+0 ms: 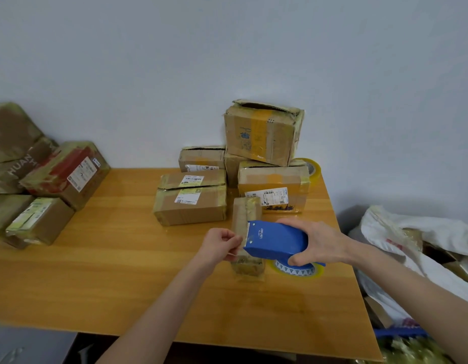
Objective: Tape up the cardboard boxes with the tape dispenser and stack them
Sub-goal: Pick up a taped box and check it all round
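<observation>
front centre: narrow box (247, 214) on bench (122, 271), running front to back
on narrow box: tape dispenser (277, 239) across it, sticking out right
hands: left hand (221, 244) at narrow box's left side, pinches tape end (244, 239); right hand (325, 243) grips dispenser's right end
behind: box pile (191, 203) near bench's back edge, top box (263, 132) highest, against wall
right of pile: tape roll (310, 166)
left of bench: more boxes (67, 172)
right of bench: sack (411, 232)
</observation>
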